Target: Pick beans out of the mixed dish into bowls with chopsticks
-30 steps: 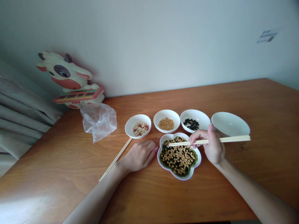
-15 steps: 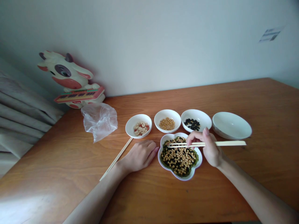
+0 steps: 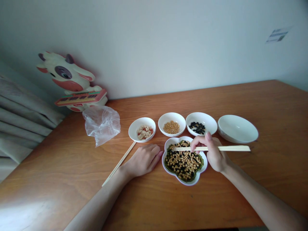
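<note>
Since the beans (image 3: 184, 162) look small, round and slippery, my right hand (image 3: 214, 154) pinches the chopsticks (image 3: 231, 148) firmly above the plate (image 3: 186, 183); my left hand (image 3: 144, 160) rests empty, loosely curled.

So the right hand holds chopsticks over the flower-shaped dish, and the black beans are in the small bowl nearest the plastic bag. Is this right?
No: in the head view, the black beans are in the third white bowl from the plastic bag, not the nearest. The right hand does hold the chopsticks over the flower-shaped dish.
</note>
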### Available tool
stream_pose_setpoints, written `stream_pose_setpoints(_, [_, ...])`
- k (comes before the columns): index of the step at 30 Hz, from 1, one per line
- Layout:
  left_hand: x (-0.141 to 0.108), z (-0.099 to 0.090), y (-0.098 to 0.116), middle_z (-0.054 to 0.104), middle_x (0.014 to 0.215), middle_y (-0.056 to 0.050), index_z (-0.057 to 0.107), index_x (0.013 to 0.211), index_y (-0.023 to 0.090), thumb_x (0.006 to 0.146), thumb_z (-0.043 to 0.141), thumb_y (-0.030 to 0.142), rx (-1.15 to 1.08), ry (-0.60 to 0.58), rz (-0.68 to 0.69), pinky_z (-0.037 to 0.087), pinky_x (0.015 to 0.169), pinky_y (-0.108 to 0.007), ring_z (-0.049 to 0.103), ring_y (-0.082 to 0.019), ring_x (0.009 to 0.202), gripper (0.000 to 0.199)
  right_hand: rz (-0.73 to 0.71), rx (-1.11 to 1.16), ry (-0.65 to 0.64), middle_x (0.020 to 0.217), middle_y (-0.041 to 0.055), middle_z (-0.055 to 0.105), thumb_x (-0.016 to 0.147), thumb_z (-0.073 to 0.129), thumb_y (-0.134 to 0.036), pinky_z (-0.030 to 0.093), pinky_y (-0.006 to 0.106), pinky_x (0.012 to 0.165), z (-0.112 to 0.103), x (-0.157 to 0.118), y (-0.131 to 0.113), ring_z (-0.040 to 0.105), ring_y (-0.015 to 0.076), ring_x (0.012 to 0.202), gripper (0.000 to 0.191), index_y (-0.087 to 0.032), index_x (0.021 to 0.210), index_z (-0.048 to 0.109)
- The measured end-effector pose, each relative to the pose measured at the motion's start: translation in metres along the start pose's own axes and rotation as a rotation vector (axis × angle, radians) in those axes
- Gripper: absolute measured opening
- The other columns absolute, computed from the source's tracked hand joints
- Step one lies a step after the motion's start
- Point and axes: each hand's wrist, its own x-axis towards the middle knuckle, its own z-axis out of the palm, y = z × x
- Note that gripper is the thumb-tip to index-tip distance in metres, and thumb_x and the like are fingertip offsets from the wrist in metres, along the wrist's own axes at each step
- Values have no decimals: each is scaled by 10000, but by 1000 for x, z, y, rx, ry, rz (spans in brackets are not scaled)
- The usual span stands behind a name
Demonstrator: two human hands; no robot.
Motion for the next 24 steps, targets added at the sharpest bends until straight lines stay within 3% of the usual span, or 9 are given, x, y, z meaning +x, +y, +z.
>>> stream_pose_setpoints(12, [-1,0,0,636,877,-42,529,889,194,1146,362,315,-4,10,0,426,685,-313,563,-163,728,330,-10,-38,4,680,37,658,1108,178,-651,441,336,658,1,-1,-4,592,190,659,789,-213,736,719])
stream_pose_setpoints(24, [-1,1,-1,637,872,-42,516,881,195,1146,358,318,-13,11,-6,423,682,-306,574,-164,731,332,1,63,59,655,60,683,1101,192,-665,443,348,644,0,0,2,596,197,641,829,-213,695,756])
